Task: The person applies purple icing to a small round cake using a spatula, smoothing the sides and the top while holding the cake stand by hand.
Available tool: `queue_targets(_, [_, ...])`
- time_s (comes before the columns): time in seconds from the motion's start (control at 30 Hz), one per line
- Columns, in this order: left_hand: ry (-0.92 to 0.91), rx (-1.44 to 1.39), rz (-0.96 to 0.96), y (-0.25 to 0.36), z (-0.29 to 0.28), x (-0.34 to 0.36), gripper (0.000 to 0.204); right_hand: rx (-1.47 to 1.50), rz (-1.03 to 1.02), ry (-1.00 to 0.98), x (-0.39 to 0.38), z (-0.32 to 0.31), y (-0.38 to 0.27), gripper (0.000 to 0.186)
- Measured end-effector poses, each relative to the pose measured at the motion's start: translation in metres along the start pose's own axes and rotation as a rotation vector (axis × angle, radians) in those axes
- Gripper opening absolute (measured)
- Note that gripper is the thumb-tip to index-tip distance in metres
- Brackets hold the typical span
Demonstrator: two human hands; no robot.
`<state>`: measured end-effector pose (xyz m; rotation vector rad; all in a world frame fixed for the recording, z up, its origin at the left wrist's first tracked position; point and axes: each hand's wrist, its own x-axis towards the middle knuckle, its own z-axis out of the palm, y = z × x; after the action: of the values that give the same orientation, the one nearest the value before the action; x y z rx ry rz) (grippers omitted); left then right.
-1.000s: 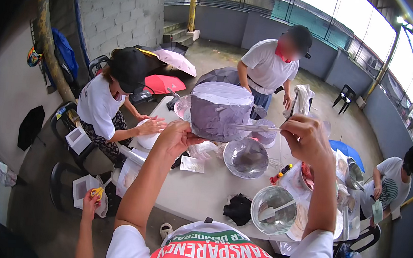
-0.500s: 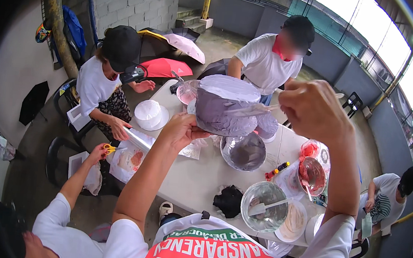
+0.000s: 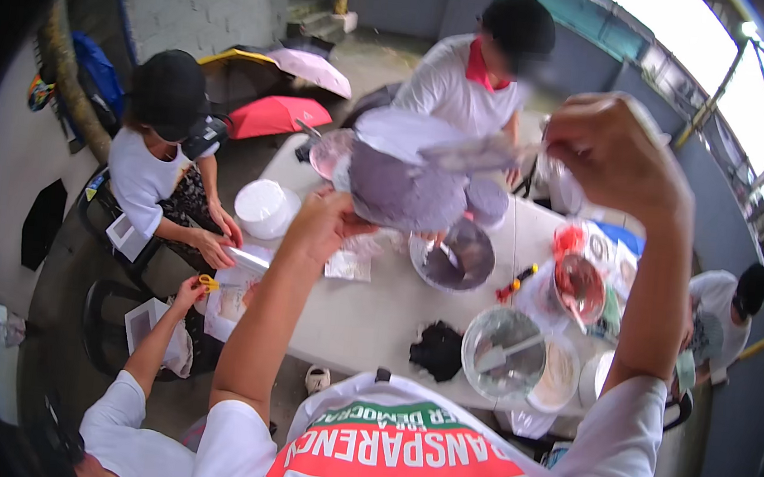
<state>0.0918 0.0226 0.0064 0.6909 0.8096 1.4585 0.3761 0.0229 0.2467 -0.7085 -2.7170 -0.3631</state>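
Note:
A round cake (image 3: 405, 186) coated in lavender frosting is raised over the table. My left hand (image 3: 324, 223) grips its lower edge from the near left side, with some fingers hidden beneath it. Up on the right, my right hand (image 3: 615, 154) is closed on the handle of a spatula (image 3: 469, 155). The frosting-smeared blade points left and lies against the top right rim of the cake. Below the cake stands a metal bowl (image 3: 478, 281) with lavender frosting on its wall and a pale tool inside. Another lavender cake (image 3: 487, 202) stands just behind.
A white table (image 3: 347, 326) carries a white cake (image 3: 266, 208), a glass bowl (image 3: 498, 385) with a white spatula, a bowl of red frosting (image 3: 581, 283) and a black cloth (image 3: 438, 351). Co-workers stand across and at the left, one holding yellow scissors (image 3: 207, 283). Umbrellas (image 3: 279, 119) lie behind.
My right hand has lifted the spatula from the cake's side to its top rim. The cake has tilted and shifted slightly left in view. A pale tool now shows in the lavender bowl.

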Motion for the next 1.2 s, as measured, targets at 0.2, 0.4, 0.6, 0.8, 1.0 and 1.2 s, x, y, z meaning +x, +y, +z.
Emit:
queue_targets(0.2, [0.014,-0.013,0.073,0.004,-0.046,-0.008,0.019,0.046,0.495,-0.282,-0.061,0.05,0.01,0.007])
queue_targets(0.4, [0.015,0.025,0.114,0.008,-0.08,-0.038,0.021,0.081,0.908,-0.387,-0.158,0.172,-0.019,0.013])
queue_targets(0.6, [0.126,-0.011,0.101,-0.013,-0.121,-0.067,0.032,0.478,1.206,-0.32,-0.18,0.24,-0.096,0.014])
queue_targets(0.8, [0.078,-0.135,0.047,-0.046,-0.151,-0.081,0.033,0.554,1.295,-0.107,-0.164,0.26,-0.126,0.015])
queue_targets(1.0, [0.012,-0.173,-0.023,-0.059,-0.155,-0.073,0.032,0.6,1.242,0.11,-0.145,0.261,-0.133,0.013])
queue_targets(1.2, [-0.037,-0.228,-0.027,-0.062,-0.158,-0.07,0.034,0.718,1.222,0.382,-0.135,0.256,-0.136,0.006])
